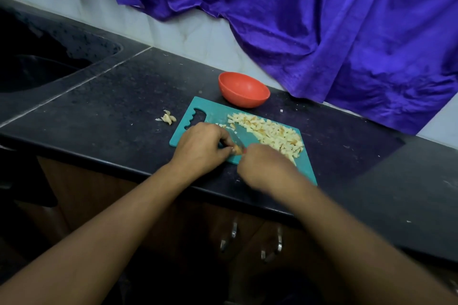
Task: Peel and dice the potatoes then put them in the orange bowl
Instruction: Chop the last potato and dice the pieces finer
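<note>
1. The left hand, at frame centre, pinches a small potato piece on the teal cutting board.
2. The right hand, just right of it, grips a knife, its blade beside the piece.
3. Diced potato lies heaped right of the blade, and the orange bowl stands just above the board.

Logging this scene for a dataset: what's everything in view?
counter: one, black, across the view
sink: one, dark, far left
cloth: one, purple, hanging behind
cutting board: one, teal, at the counter's front edge
orange bowl: one, orange, behind the board
diced potato: one pile, pale yellow, on the board's right half
potato piece: one, pale, near the board's front edge
knife: one, grey blade, on the board beside that piece
peel scraps: small heap, pale, on the counter left of the board
left hand: one, pinches the potato piece
right hand: one, grips the knife
</note>
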Available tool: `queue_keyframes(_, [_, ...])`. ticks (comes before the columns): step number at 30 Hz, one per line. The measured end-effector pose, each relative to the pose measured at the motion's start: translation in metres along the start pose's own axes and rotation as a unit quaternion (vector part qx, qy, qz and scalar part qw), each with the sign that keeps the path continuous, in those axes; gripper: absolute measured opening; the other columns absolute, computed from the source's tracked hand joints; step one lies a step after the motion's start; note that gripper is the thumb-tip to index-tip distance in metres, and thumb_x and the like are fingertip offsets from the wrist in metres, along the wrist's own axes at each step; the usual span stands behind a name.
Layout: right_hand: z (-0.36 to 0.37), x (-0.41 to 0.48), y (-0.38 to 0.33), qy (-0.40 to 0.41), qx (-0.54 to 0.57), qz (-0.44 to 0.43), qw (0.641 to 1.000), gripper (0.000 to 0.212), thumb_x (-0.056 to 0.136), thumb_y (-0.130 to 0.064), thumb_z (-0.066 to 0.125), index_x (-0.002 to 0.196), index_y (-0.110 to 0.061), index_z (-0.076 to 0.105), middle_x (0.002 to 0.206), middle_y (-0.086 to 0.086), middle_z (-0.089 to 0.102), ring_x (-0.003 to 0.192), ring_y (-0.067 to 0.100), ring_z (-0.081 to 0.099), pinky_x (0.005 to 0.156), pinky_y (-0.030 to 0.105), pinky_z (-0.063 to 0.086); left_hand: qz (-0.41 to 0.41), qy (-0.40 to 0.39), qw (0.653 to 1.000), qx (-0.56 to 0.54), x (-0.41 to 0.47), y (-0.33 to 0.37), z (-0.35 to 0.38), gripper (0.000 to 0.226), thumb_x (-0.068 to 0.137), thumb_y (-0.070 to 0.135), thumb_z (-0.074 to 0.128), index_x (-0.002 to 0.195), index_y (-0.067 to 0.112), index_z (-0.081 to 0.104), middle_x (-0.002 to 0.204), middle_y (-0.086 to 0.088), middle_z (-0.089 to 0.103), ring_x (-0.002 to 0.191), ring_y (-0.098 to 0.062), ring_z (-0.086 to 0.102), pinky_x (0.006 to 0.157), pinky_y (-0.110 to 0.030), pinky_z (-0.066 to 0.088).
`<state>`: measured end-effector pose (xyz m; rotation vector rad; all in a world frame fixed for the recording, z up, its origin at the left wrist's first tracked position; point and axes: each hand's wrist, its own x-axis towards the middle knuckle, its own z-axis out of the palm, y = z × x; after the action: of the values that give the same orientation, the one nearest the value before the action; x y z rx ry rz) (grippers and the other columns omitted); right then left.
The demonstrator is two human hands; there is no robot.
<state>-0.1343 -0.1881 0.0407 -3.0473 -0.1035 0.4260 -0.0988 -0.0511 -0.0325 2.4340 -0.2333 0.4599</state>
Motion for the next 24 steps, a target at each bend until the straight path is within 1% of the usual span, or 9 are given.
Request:
queue_keyframes(3, [0.032,-0.018,0.009,0.051,0.010,0.007,0.999,0.027,0.104,-0.034,0.046,0.116,-0.016,0.063,0.108,0.007,0.064,0.098,0.026,0.063,0.082,0.042,0.054,-0.003,0.001,1.000,-0.001,0.000,0.000,0.001,0.008,0.084,0.039,0.081,0.089,0.032,0.079,0.093,0.019,0.074,0.085,-0.003,0.062,0.074,-0.030,0.052])
queue_keyframes(6, [0.020,-0.016,0.013,-0.001,0.019,0.016,1.000,0.028,0.104,-0.037,0.049,0.117,-0.016,0.061,0.104,0.004,0.062,0.097,0.023,0.062,0.086,0.042,0.055,-0.001,-0.001,1.000,0.001,0.000,0.001,0.000,0.008,0.085,0.038,0.081,0.090,0.032,0.080,0.093,0.019,0.074,0.084,-0.002,0.061,0.073,-0.030,0.053])
queue_keyframes(7, [0.009,-0.011,0.013,-0.015,0.019,0.013,1.000,0.027,0.103,-0.036,0.049,0.115,-0.015,0.062,0.098,0.004,0.061,0.093,0.022,0.063,0.082,0.039,0.055,0.000,0.000,1.000,0.000,0.000,0.001,0.001,0.008,0.085,0.038,0.081,0.090,0.033,0.079,0.093,0.019,0.074,0.085,-0.002,0.062,0.074,-0.030,0.053])
queue_keyframes(10, [-0.031,-0.002,0.002,-0.042,-0.021,-0.003,0.999,0.030,0.104,-0.030,0.045,0.088,-0.009,0.060,0.077,0.007,0.065,0.057,0.018,0.060,0.051,0.023,0.045,0.000,-0.001,1.000,0.001,-0.001,0.001,0.000,0.004,0.084,0.037,0.081,0.087,0.034,0.080,0.089,0.018,0.074,0.085,-0.005,0.064,0.077,-0.035,0.056])
queue_keyframes(13, [-0.045,0.002,-0.010,-0.059,-0.044,-0.019,0.997,0.030,0.102,-0.018,0.044,0.076,-0.006,0.055,0.072,0.012,0.066,0.046,0.019,0.052,0.044,0.020,0.040,0.005,-0.002,1.000,0.009,-0.001,0.000,0.001,0.004,0.084,0.035,0.080,0.087,0.033,0.079,0.089,0.014,0.075,0.085,-0.009,0.066,0.077,-0.039,0.058])
queue_keyframes(16, [-0.021,0.006,-0.008,-0.033,-0.020,-0.001,0.999,0.024,0.099,-0.019,0.047,0.087,-0.004,0.061,0.067,0.007,0.063,0.061,0.023,0.061,0.062,0.029,0.050,0.000,0.002,1.000,0.005,0.000,-0.002,0.001,0.003,0.084,0.035,0.081,0.085,0.033,0.079,0.088,0.015,0.074,0.087,-0.008,0.066,0.079,-0.038,0.057])
queue_keyframes(19, [0.017,-0.008,0.003,0.019,0.006,0.016,1.000,0.025,0.102,-0.029,0.049,0.116,-0.013,0.062,0.098,0.005,0.061,0.093,0.025,0.062,0.080,0.039,0.052,-0.003,0.007,1.000,0.001,-0.001,-0.001,0.002,0.006,0.084,0.038,0.081,0.083,0.033,0.079,0.085,0.017,0.073,0.080,-0.004,0.063,0.073,-0.032,0.053])
queue_keyframes(21, [0.030,-0.021,0.008,0.041,0.012,0.013,0.999,0.029,0.105,-0.034,0.046,0.120,-0.015,0.062,0.110,0.006,0.063,0.100,0.025,0.062,0.084,0.042,0.053,0.000,0.006,1.000,0.001,-0.001,-0.001,0.002,0.007,0.084,0.038,0.080,0.084,0.031,0.078,0.085,0.017,0.073,0.075,-0.003,0.060,0.069,-0.029,0.050])
queue_keyframes(24, [0.022,-0.020,0.008,0.006,0.024,0.025,0.999,0.029,0.104,-0.035,0.047,0.119,-0.015,0.061,0.107,0.005,0.061,0.099,0.024,0.061,0.085,0.042,0.054,0.002,0.006,1.000,-0.001,-0.001,-0.002,0.002,0.007,0.084,0.037,0.080,0.083,0.031,0.078,0.086,0.017,0.073,0.078,-0.004,0.062,0.073,-0.034,0.055])
